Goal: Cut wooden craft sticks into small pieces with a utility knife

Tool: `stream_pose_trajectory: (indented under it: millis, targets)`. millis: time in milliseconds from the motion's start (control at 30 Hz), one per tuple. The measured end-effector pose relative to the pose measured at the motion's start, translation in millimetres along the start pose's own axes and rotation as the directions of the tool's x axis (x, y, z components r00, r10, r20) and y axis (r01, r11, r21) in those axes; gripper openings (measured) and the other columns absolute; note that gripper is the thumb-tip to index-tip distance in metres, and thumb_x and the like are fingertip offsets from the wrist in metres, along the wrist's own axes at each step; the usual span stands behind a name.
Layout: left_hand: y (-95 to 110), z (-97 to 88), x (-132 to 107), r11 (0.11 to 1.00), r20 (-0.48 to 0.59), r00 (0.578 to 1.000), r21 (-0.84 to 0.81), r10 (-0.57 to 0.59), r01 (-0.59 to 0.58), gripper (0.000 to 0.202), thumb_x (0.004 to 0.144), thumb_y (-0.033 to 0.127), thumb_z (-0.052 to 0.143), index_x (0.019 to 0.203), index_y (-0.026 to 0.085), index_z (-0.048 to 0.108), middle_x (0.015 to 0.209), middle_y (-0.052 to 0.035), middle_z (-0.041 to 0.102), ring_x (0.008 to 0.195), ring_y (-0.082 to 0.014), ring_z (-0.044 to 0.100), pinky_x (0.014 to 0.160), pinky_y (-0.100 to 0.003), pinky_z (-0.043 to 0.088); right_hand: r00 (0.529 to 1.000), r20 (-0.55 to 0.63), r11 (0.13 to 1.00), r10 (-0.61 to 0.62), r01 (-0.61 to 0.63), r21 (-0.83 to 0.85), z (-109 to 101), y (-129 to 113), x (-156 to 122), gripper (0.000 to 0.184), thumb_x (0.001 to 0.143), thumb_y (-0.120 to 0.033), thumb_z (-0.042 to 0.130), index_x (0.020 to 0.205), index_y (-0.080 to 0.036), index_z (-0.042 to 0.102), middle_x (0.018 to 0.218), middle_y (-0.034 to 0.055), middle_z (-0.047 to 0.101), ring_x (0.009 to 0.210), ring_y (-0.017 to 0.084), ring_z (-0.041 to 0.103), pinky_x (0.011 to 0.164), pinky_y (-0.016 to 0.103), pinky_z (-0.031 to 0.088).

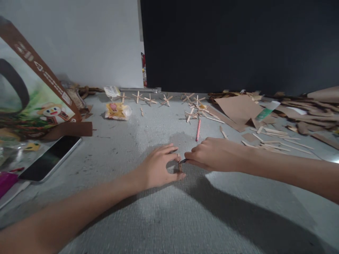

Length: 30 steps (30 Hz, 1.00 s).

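Observation:
My left hand [156, 166] rests low over the grey surface, thumb and fingers curved around a small brown piece [180, 167], perhaps cardboard, pinched at its ends. From the right reaches my right hand [212, 153], its fingers closed in a fist on a thin dark tool [183, 161]. The tip of that tool meets the small brown piece; its grip is hidden in my fingers, so I cannot tell its exact kind. Just beyond my right hand lies a pink striped stick [198, 130].
Several crossed wooden-stick stars [150, 100] line the back. Loose sticks [275, 141], brown cardboard [237, 109] and a green-and-white tube [267, 111] lie at right. A yellow packet [116, 111], a phone [51, 158] and a large printed box [37, 84] are at left.

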<state>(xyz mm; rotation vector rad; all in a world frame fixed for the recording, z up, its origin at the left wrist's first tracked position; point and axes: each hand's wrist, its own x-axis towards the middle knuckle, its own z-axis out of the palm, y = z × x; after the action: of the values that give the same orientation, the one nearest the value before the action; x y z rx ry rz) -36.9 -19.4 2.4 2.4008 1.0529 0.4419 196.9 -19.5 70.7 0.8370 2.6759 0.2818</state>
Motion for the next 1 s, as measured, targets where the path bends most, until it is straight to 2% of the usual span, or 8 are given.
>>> stream_pose_trajectory:
  millis: [200,333,467,667,833,1000]
  targets:
    - [0,1.2,0,1.000,-0.012,1.000,0.018,-0.001,0.002,0.045,0.085,0.056,0.083,0.118,0.026,0.077,0.161,-0.0105,0.058,0.158,-0.0368,0.041,0.128,-0.057,0.038,0.999,0.012,0.999,-0.030,0.030,-0.046,1,0,1,0.012,0.104,-0.016,0.062,0.107,-0.016,0.074,0.074,0.0053,0.077,0.061,0.021,0.072,0.053,0.030,0.026]
    - [-1,2.0,0,0.999,-0.011,1.000,0.029,0.016,-0.016,0.045,0.085,0.057,0.082,0.118,0.027,0.077,0.161,-0.0096,0.058,0.157,-0.0385,0.042,0.127,-0.058,0.039,0.996,0.042,0.989,-0.074,0.079,-0.125,-3,-3,4,0.019,0.100,-0.007,0.061,0.111,-0.015,0.074,0.074,0.0057,0.077,0.059,0.020,0.070,0.054,0.030,0.028]
    - [-2,2.1,0,0.999,-0.024,1.000,0.033,0.018,-0.017,0.043,0.085,0.059,0.081,0.114,0.027,0.078,0.158,-0.0087,0.060,0.156,-0.0380,0.045,0.126,-0.056,0.040,0.988,0.143,0.984,-0.055,0.078,-0.157,-17,-10,9,0.025,0.098,-0.004,0.059,0.112,-0.014,0.076,0.072,0.0067,0.076,0.059,0.021,0.070,0.054,0.030,0.031]
    - [1,1.2,0,0.999,-0.019,1.000,0.040,0.009,-0.008,0.046,0.085,0.057,0.081,0.117,0.025,0.079,0.160,-0.0107,0.058,0.153,-0.0392,0.048,0.126,-0.057,0.041,0.945,0.319,0.979,-0.065,0.122,-0.164,-43,-16,24,0.025,0.096,0.000,0.060,0.108,-0.013,0.078,0.077,0.0083,0.077,0.066,0.020,0.072,0.057,0.030,0.034]
    - [-2,4.2,1,0.996,-0.041,0.997,0.052,0.069,-0.067,0.054,0.087,0.063,0.078,0.125,0.025,0.076,0.155,-0.0094,0.063,0.155,-0.0351,0.046,0.128,-0.053,0.039,0.924,0.378,0.984,-0.056,0.116,-0.138,-52,-16,33,0.020,0.096,-0.002,0.062,0.098,-0.013,0.079,0.085,0.0113,0.079,0.075,0.023,0.074,0.062,0.032,0.040]
    - [6,12.8,-7,0.993,-0.086,0.995,0.102,0.060,-0.051,0.056,0.092,0.066,0.071,0.128,0.024,0.074,0.157,-0.0117,0.062,0.155,-0.0369,0.047,0.132,-0.057,0.032,0.927,0.375,0.988,-0.015,0.070,-0.134,-50,-20,34,0.023,0.094,-0.001,0.061,0.100,-0.014,0.080,0.093,0.0128,0.081,0.083,0.025,0.077,0.067,0.033,0.046]
